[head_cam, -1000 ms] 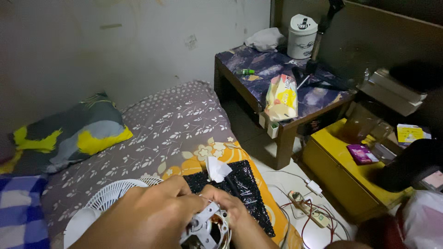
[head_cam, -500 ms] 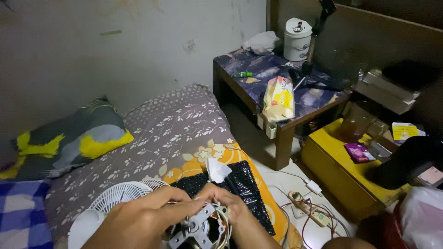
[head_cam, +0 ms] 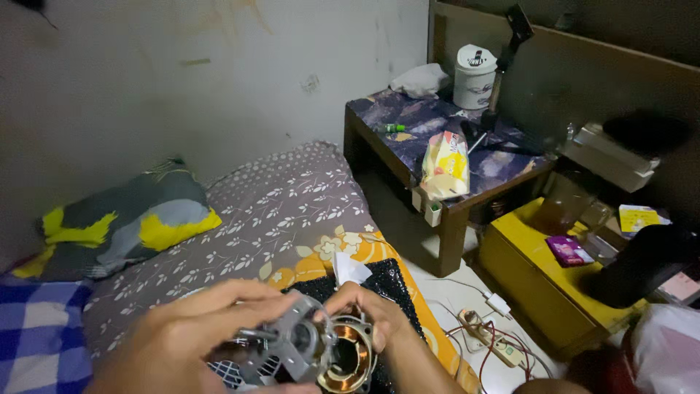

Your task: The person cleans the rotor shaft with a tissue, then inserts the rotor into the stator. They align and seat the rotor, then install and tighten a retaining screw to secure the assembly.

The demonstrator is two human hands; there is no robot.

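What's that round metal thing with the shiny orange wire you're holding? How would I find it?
Look at the bottom of the picture, above the grey flowered bed. Both hands, left hand and right hand, hold a small grey motor. Only it has a ring of copper wire.

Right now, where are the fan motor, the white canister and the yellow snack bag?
fan motor [head_cam: 332, 354], head view, on its copper winding.
white canister [head_cam: 474, 76], head view, on its side wall.
yellow snack bag [head_cam: 445, 166], head view, on its front face.

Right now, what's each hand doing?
Left hand: closed on the grey motor housing.
Right hand: closed on the motor's copper coil end.
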